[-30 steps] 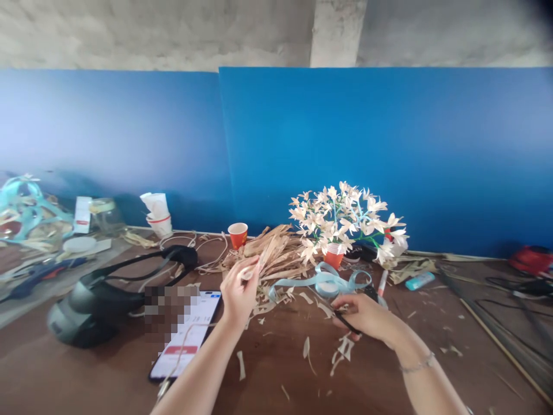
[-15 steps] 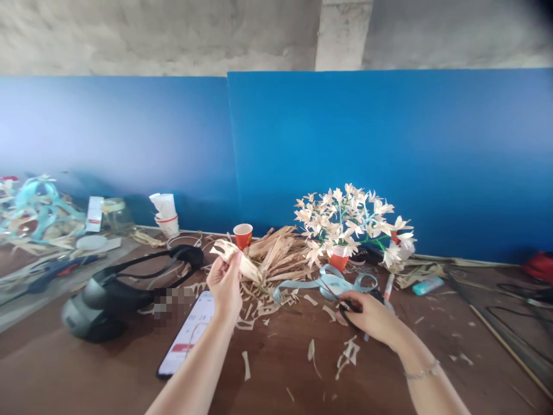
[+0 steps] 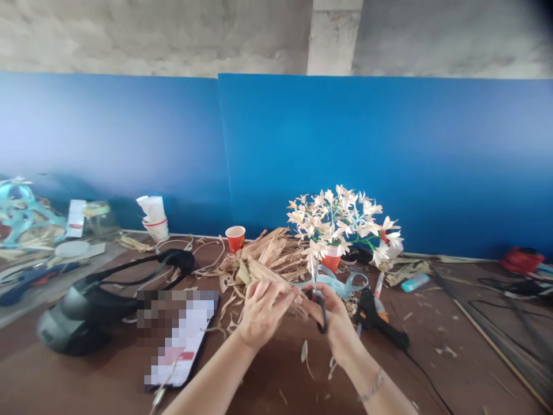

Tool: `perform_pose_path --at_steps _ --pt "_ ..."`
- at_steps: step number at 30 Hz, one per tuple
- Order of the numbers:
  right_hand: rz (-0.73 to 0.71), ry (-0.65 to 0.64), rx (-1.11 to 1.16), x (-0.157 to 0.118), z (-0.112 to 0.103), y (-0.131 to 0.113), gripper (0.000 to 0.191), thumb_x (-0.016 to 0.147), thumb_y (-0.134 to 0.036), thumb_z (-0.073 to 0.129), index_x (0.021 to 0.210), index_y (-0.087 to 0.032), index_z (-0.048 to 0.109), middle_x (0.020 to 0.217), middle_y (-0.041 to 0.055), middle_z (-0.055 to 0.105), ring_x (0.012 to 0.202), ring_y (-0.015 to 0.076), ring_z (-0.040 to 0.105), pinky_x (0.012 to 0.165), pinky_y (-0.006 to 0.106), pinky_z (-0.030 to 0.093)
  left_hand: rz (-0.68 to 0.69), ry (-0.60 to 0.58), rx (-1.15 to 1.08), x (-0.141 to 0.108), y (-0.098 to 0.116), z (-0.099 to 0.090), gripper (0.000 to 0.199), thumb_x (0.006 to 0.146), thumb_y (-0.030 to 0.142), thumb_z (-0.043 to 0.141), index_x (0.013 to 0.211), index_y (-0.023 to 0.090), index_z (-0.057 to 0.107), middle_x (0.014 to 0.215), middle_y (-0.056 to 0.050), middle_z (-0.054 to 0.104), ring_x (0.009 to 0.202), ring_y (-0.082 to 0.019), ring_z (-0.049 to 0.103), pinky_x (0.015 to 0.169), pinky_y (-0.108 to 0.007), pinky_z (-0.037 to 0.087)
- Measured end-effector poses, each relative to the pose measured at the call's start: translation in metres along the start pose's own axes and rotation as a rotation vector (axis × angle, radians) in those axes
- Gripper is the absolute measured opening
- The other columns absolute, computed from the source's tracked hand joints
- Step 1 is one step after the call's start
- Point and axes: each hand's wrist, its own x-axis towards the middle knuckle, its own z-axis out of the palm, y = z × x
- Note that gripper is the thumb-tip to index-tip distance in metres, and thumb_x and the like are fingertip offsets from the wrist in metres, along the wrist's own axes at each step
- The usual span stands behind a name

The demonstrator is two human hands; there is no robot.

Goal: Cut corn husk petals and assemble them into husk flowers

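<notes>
Two bare hands meet above a brown table [image 3: 263,392], the right hand [image 3: 330,323] gripping scissors [image 3: 314,281] by the handles, blades pointing up and away. The left hand [image 3: 265,314] shows its back, fingertips close against the right's; whether it pinches anything cannot be told. Dry husks [image 3: 276,245] lie heaped just beyond the left hand, beside flowers [image 3: 334,233] in a red cup [image 3: 330,261]. Careful work here would likely mean keeping the blades angled off the left fingers, pinching brittle husk lightly lest it split, and giving the glue gun [image 3: 391,333] beside the right hand room.
</notes>
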Motion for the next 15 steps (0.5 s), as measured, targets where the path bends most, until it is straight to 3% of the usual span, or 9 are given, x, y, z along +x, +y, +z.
perform_pose_path --at_steps 6,9,11,13,15 --pt "-0.113 0.079 0.016 0.013 -0.018 0.014 0.040 0.059 -0.032 0.077 0.086 -0.020 0.049 0.054 -0.0085 0.048 0.043 0.0049 0.037 0.042 0.016 0.027 0.047 -0.120 -0.240 0.002 0.008 0.000 0.038 0.079 0.021 0.049 0.116 0.020 0.057 0.086 -0.006 0.066 0.080 -0.019 0.055 0.076 -0.034 0.035" --pt "-0.089 0.046 -0.038 0.017 -0.025 0.016 0.039 0.058 -0.028 0.077 0.085 -0.019 0.050 0.054 -0.0082 0.050 0.044 0.0049 0.039 0.042 0.016 0.029 -0.045 -0.100 -0.264 0.003 0.005 0.002 0.037 0.080 0.017 0.046 0.116 0.019 0.055 0.078 -0.005 0.065 0.073 -0.017 0.055 0.073 -0.033 0.037" --pt "-0.049 0.004 -0.045 0.018 -0.026 0.018 0.039 0.058 -0.027 0.077 0.085 -0.019 0.051 0.056 -0.0069 0.053 0.045 0.0060 0.043 0.044 0.017 0.032 -0.145 -0.107 -0.206 0.004 0.004 0.004 0.033 0.081 0.020 0.048 0.111 0.021 0.058 0.082 -0.007 0.064 0.080 -0.020 0.055 0.075 -0.034 0.037" --pt "-0.039 -0.022 -0.058 0.020 -0.027 0.022 0.038 0.058 -0.027 0.076 0.086 -0.020 0.051 0.059 -0.0058 0.055 0.048 0.0077 0.048 0.047 0.018 0.035 -0.195 -0.188 -0.189 0.005 0.003 0.005 0.029 0.078 0.029 0.053 0.106 0.021 0.061 0.095 -0.010 0.062 0.093 -0.025 0.053 0.081 -0.038 0.037" --pt "-0.063 -0.024 -0.102 0.020 -0.027 0.025 0.037 0.059 -0.026 0.075 0.086 -0.020 0.051 0.061 -0.0050 0.055 0.052 0.0093 0.050 0.050 0.020 0.038 -0.217 -0.318 -0.245 0.005 0.002 0.006 0.023 0.077 0.034 0.055 0.092 0.019 0.064 0.098 -0.010 0.062 0.095 -0.026 0.054 0.082 -0.038 0.037"
